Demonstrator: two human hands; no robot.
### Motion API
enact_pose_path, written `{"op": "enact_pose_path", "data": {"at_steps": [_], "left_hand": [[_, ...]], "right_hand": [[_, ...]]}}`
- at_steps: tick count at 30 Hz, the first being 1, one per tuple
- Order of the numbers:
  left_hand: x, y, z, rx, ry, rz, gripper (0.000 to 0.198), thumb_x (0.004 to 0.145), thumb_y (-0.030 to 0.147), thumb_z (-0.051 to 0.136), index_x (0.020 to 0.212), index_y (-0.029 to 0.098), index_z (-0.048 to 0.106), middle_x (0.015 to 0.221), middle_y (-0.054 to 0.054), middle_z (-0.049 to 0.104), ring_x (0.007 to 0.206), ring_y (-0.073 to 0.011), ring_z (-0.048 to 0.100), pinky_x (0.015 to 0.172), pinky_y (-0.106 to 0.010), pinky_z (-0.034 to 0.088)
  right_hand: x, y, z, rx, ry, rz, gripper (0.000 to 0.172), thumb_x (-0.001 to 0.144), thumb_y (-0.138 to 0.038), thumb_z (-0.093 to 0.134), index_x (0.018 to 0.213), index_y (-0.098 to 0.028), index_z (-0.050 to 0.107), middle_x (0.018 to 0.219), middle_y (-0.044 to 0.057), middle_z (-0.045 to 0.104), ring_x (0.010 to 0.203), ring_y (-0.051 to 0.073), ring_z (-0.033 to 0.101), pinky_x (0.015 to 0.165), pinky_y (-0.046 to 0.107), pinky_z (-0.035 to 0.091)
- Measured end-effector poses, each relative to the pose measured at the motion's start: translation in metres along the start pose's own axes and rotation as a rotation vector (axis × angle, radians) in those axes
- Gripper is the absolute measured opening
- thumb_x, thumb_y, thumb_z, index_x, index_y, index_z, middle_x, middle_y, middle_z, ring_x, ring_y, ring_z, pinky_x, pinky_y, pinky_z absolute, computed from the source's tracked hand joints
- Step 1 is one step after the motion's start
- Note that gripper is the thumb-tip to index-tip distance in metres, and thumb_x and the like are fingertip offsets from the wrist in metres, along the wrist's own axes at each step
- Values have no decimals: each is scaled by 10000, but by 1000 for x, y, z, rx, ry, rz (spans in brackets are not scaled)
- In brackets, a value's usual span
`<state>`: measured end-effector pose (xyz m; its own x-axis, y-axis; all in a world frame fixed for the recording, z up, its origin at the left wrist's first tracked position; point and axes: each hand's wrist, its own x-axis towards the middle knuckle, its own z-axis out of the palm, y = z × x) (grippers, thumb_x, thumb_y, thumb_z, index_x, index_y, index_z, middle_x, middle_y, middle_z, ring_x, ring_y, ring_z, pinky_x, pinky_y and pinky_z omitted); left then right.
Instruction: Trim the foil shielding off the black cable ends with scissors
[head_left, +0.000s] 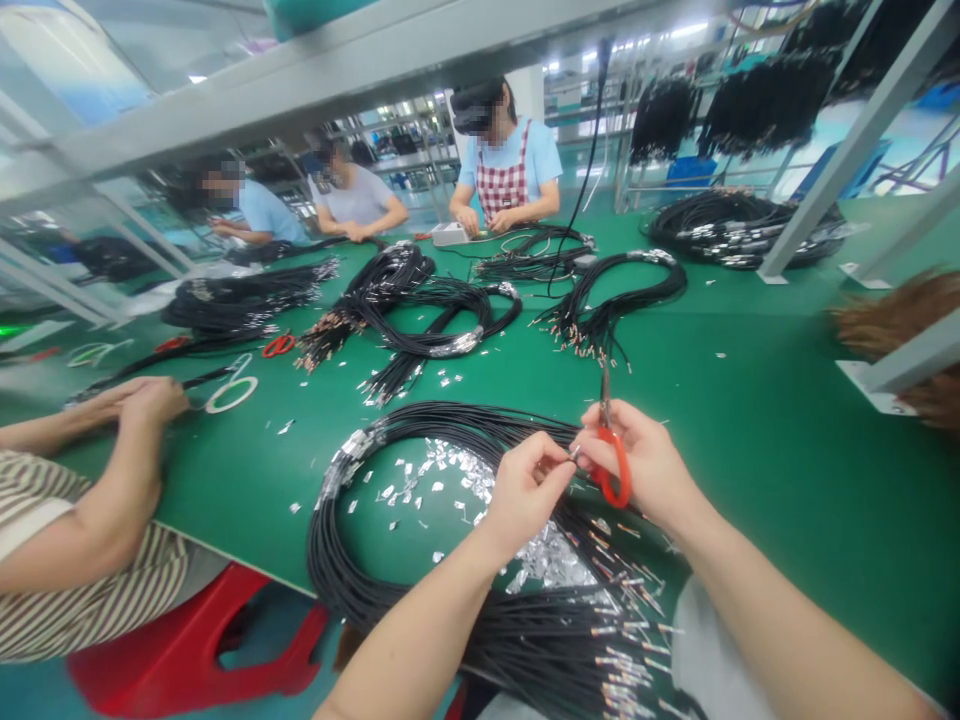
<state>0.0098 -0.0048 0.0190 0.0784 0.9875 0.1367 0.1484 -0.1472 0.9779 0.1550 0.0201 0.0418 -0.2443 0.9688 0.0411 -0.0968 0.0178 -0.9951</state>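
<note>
My left hand [529,490] pinches the end of a black cable over a large coil of black cables [330,545] with silver wrapping. Close beside it, my right hand [637,455] holds red-handled scissors [616,470], their blades pointing away from me, while its fingertips meet the cable end near my left fingers. Stripped ends with silver and copper tips [626,665] fan out at the lower right of the coil. Scraps of silver foil [551,560] lie inside the coil on the green table [787,450].
More cable bundles [450,340] lie further back, near other red scissors [279,346] and a tape roll [232,395]. A person's hands [154,400] work at the left. Three people sit across the table. Metal posts [825,160] stand at the right; a red stool [180,650] is lower left.
</note>
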Motion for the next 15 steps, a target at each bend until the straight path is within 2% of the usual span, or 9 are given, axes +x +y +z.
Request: {"op": "enact_pose_path", "data": {"at_steps": [3,5,8,12,15], "left_hand": [[-1,1,0,51,26,23,136,746,239,594,665,152,530,625,21,493,564,-84,429,535,-220,331],[0,1,-1,-27,1,-43,171,746,277,598,654,150,529,586,31,473,539,-78,403,523,-218,309],[3,1,-5,-181,-63,-153,235,739,344,611,647,142,534,528,49,413,481,-57,326,476,-210,243],[6,1,-6,-372,-129,-280,268,710,378,643,672,133,540,491,67,358,424,-34,249,421,-202,146],[8,3,-7,-437,-96,-277,235,709,349,653,725,132,565,523,53,426,423,-32,307,403,-186,171]], "right_hand": [[-3,-1,1,-86,10,-127,159,718,-221,628,814,-196,504,657,-31,576,563,102,550,551,237,454],[-5,0,2,-211,36,-256,95,726,-158,591,782,-194,524,687,-27,572,602,97,546,581,227,447],[-7,3,4,-370,64,-384,112,731,-94,547,772,-199,543,695,-31,566,609,92,526,583,216,431],[-6,9,4,-399,70,-408,81,768,-133,540,809,-203,533,708,-24,583,602,101,541,577,221,438],[-2,10,-1,-491,93,-369,61,799,-207,546,856,-201,525,713,-14,596,587,110,540,564,229,430]]}}
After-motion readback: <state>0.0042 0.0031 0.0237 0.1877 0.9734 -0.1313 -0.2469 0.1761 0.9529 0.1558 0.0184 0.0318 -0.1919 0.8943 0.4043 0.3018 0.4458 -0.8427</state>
